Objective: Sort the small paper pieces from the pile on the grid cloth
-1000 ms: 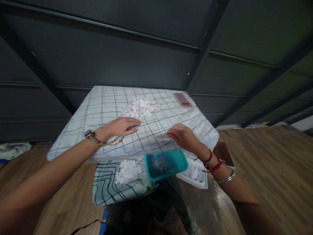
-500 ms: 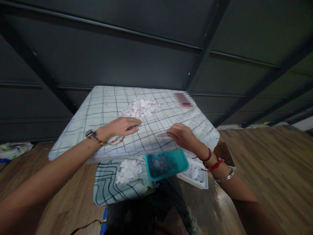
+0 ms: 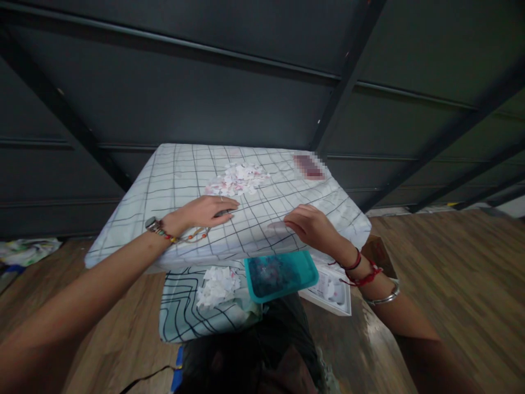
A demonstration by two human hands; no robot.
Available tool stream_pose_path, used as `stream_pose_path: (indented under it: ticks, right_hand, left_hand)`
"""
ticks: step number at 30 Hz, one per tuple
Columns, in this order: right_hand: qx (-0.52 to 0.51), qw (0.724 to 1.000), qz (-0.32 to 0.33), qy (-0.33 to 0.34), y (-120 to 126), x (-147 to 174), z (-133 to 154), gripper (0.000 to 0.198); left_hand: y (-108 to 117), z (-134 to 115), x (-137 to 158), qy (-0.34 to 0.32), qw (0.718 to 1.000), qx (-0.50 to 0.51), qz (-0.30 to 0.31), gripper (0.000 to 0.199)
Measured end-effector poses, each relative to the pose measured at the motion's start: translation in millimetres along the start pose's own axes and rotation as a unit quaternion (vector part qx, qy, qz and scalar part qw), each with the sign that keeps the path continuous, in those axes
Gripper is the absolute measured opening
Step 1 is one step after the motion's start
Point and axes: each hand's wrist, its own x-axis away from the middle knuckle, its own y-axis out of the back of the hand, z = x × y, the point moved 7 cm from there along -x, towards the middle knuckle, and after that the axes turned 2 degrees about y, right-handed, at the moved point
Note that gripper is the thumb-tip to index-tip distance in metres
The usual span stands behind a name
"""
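Thin pale slip (image 3: 277, 225) is pinched in fingers of right hand (image 3: 309, 227), over counter (image 3: 176, 180); contact beneath unclear. Left hand (image 3: 205, 211) is rested unclenched beside paper scraps (image 3: 241, 178), probably for support. Teal tub (image 3: 308, 266) is kept below edge, presumably within reach.

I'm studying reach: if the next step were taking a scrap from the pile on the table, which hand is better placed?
Probably the left hand: it lies open beside the pile of scraps. The right hand is farther off and seems to pinch a thin pale piece.
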Motion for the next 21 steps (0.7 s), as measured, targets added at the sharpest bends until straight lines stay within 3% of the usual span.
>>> stream_pose_path:
  ticks: [21]
  right_hand:
    - [0.021, 1.0, -0.01, -0.01, -12.3, -12.6, -6.0, 0.023]
  left_hand:
    - [1.5, -3.6, -1.0, 0.003, 1.0, 0.003, 0.015, 0.037]
